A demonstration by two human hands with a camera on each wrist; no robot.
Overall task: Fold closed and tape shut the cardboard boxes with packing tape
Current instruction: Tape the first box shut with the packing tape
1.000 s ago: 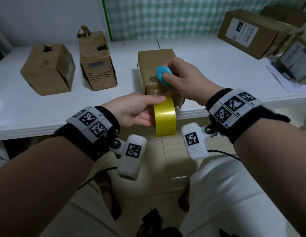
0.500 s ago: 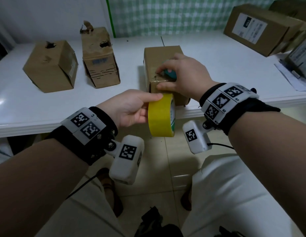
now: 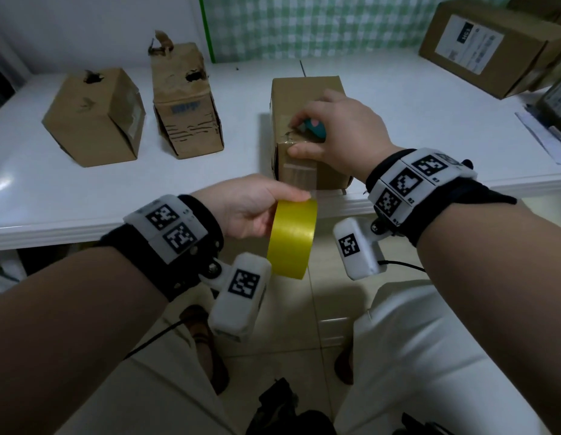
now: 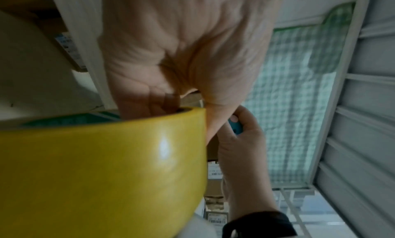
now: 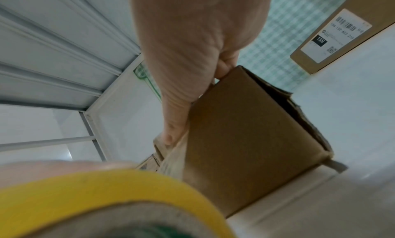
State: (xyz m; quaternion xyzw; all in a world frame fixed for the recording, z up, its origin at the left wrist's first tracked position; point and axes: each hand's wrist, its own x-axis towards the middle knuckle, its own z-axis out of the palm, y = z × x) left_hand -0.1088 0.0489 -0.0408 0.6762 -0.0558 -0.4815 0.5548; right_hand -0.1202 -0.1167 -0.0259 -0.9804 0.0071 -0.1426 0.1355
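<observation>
Since a second ago, my right hand has come down from above the cardboard box onto its near top edge, and the small teal cutter that stood clear in my fingers is now mostly tucked under them. That grip is clenched round the cutter, its smooth rounded plastic body pinched against the box top, while my thumb presses flat on the front face just above a glossy strip of clear tape. Matte brown and square-cornered, the box sits at the front edge of the glossy white worktop, with a wrinkled tear at the top seam beside my fingertips. My left hand holds the roll of yellow packing tape below the worktop edge, just in front of the box; this grip is grasping the roll, fingers hooked inside the core and thumb along the outer rim. Its wound surface is smooth and shiny, catching a highlight in the left wrist view. Well to the left on the worktop stand 2 battered boxes with torn holes and crumpled corners, and a larger labelled carton lies at the far right.
</observation>
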